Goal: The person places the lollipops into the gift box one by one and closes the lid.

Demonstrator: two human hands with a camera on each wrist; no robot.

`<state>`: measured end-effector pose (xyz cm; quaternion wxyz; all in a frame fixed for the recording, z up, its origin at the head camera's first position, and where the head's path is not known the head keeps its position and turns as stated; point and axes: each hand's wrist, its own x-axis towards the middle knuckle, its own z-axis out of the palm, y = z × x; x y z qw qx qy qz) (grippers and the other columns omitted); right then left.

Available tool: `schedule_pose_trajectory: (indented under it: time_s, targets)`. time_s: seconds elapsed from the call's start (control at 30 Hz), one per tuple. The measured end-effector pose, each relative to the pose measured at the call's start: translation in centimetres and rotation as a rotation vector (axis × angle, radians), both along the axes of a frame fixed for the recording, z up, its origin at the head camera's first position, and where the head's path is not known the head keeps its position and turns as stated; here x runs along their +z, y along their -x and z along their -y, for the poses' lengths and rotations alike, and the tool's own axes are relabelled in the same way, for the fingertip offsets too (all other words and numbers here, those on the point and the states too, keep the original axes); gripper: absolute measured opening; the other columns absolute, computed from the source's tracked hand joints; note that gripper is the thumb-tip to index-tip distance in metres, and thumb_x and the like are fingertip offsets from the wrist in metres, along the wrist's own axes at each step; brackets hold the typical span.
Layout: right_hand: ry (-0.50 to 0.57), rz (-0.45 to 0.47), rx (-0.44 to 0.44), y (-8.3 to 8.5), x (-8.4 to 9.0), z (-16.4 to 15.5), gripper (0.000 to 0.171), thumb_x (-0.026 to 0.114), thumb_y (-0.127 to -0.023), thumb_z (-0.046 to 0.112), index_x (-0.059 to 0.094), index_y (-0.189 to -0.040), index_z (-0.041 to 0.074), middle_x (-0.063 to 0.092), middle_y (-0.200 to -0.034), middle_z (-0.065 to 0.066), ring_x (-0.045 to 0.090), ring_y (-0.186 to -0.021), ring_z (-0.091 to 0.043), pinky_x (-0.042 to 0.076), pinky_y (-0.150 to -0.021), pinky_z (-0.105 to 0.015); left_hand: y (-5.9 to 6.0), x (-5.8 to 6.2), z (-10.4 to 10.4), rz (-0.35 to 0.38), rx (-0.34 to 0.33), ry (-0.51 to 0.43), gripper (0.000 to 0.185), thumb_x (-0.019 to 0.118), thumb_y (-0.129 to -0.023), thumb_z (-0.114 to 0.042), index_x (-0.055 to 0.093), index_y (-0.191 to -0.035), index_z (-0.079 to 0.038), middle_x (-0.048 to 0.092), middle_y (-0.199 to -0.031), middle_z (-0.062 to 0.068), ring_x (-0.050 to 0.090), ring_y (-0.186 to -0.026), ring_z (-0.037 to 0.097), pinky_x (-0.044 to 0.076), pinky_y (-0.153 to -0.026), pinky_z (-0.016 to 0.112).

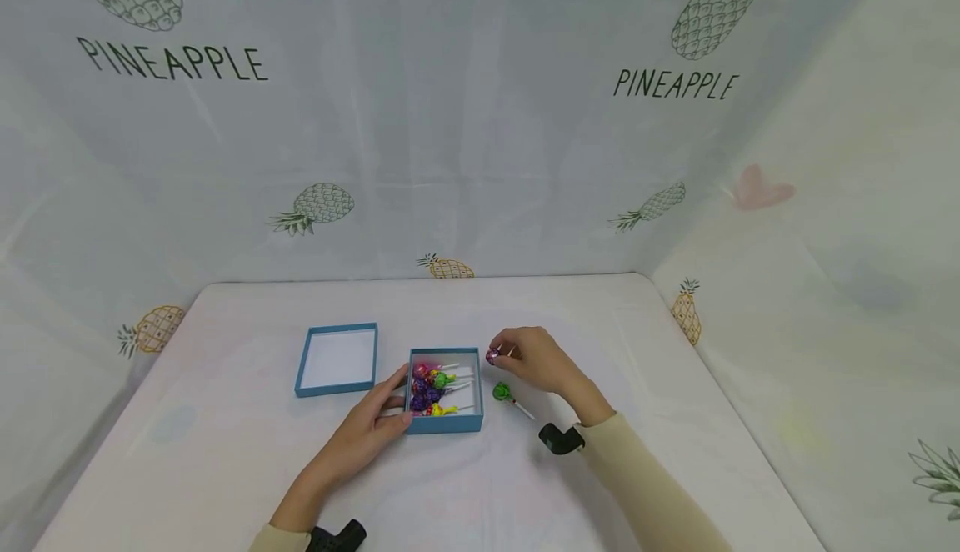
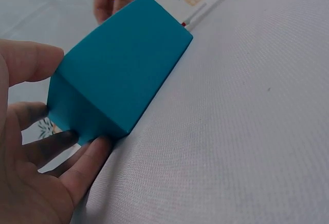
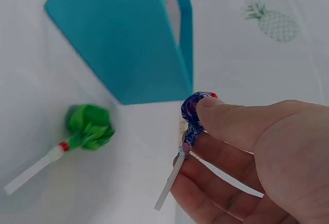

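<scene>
An open blue box point(image 1: 446, 424) holds several wrapped lollipops in purple, green, yellow and pink, their white sticks pointing right. My left hand point(image 1: 367, 429) rests against the box's left side, thumb near its front corner; the left wrist view shows the fingertips point(image 2: 100, 144) touching the blue wall. Just right of the box, my right hand point(image 1: 536, 358) pinches a purple-blue lollipop point(image 3: 191, 113) by its wrapped head between thumb and fingers, its white stick angled down. A green lollipop point(image 1: 502, 391) lies on the table beside the box's right wall, below the right hand.
The blue-rimmed lid point(image 1: 337, 389) lies with its white inside up, left of the box. A white cloth covers the table point(image 1: 225, 469). Behind and at the sides hang pineapple-printed curtains point(image 1: 450, 118).
</scene>
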<state>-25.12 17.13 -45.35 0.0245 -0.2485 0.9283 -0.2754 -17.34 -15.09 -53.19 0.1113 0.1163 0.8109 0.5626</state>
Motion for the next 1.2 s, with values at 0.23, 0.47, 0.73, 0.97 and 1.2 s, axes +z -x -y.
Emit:
schedule_pose_trajectory:
  time_s: [0.23,0.47,0.73,0.97,1.2]
  targets:
    - [0.021,-0.018,0.026,-0.7,2.0,1.5,0.016,0.075,-0.101,0.014,0.077,-0.116,0.01,0.076,-0.097,0.002,0.066,-0.083,-0.01,0.057,-0.075,-0.027,0.0,0.1,-0.1,-0.006,-0.001,0.005,0.075,0.068,-0.105,-0.03,0.029,-0.169,-0.031,0.043,-0.165,0.01,0.053,-0.142,0.029,0.051,-0.102,0.02]
    - [0.039,-0.014,0.05,-1.0,2.9,2.8,0.016,0.074,-0.101,0.015,0.077,-0.116,0.009,0.077,-0.099,0.001,0.067,-0.084,-0.011,0.057,-0.077,-0.029,-0.1,0.2,-0.1,-0.03,-0.008,0.001,0.075,0.068,-0.105,-0.032,0.03,-0.169,-0.027,0.044,-0.164,0.015,0.055,-0.141,0.033,0.053,-0.102,0.026]
    - [0.056,0.004,0.087,-1.3,3.1,4.3,0.018,0.074,-0.102,0.015,0.076,-0.118,0.009,0.077,-0.101,0.0,0.068,-0.087,-0.013,0.058,-0.077,-0.028,0.1,0.0,-0.1,-0.034,-0.003,0.003,0.075,0.068,-0.105,-0.032,0.03,-0.169,-0.027,0.044,-0.164,0.014,0.056,-0.139,0.034,0.055,-0.104,0.035]
    - [0.073,0.013,0.126,-1.5,2.6,5.5,0.019,0.074,-0.102,0.015,0.075,-0.12,0.01,0.077,-0.101,0.001,0.069,-0.088,-0.01,0.058,-0.078,-0.028,0.1,-0.1,0.0,-0.037,-0.013,0.004,0.074,0.067,-0.106,-0.033,0.029,-0.17,-0.027,0.043,-0.165,0.014,0.055,-0.14,0.034,0.056,-0.105,0.035]
    - [0.067,0.047,0.146,-1.8,1.9,6.6,0.02,0.076,-0.101,0.016,0.076,-0.119,0.009,0.076,-0.099,0.002,0.068,-0.087,-0.007,0.057,-0.079,-0.025,0.2,-0.2,0.1,-0.035,-0.013,0.006,0.074,0.067,-0.106,-0.033,0.029,-0.17,-0.031,0.046,-0.162,0.011,0.057,-0.139,0.031,0.055,-0.102,0.028]
